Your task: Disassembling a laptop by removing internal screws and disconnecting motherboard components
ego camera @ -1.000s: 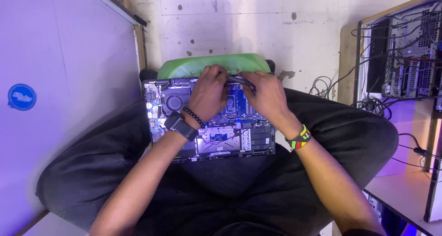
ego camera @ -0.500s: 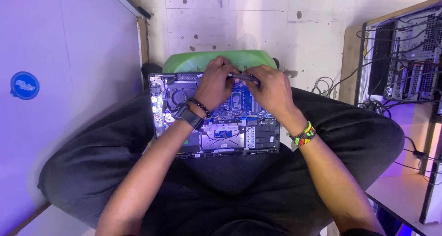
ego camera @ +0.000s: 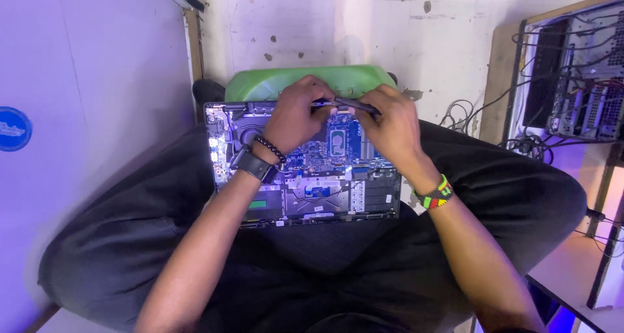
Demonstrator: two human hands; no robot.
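1. Since the earlier frames, both hands have stayed bunched at the far edge of the opened laptop (ego camera: 302, 167), and the whole scene has slid a little lower and to the right in the head view; the hands themselves have hardly shifted on the machine.
2. That laptop lies on the person's lap with its bottom cover off, so the circuit board, a round fan at its left side and a dark panel near its close edge are all bare.
3. At the laptop's far edge, the left hand (ego camera: 296, 115) rests over the board with its fingers curled down onto the parts there; its grip is narrow, but whether it pinches anything cannot be told.
4. Just to the right of it, still at the far edge, the right hand (ego camera: 390, 122) is closed around a slim dark tool (ego camera: 356, 105), which slants from that hand toward the left hand's fingertips.
5. A dark watch (ego camera: 252, 164) and a bead bracelet sit on the left wrist, above the laptop's left half.
6. A bright beaded band (ego camera: 435, 194) circles the right wrist, just off the laptop's right edge.
7. Beyond the laptop's far edge lies a green cushion-like object (ego camera: 273, 83), touching or nearly touching it.
8. Well to the right of the laptop stands an open computer case (ego camera: 585, 79) with loose cables (ego camera: 465, 112) trailing beside it.
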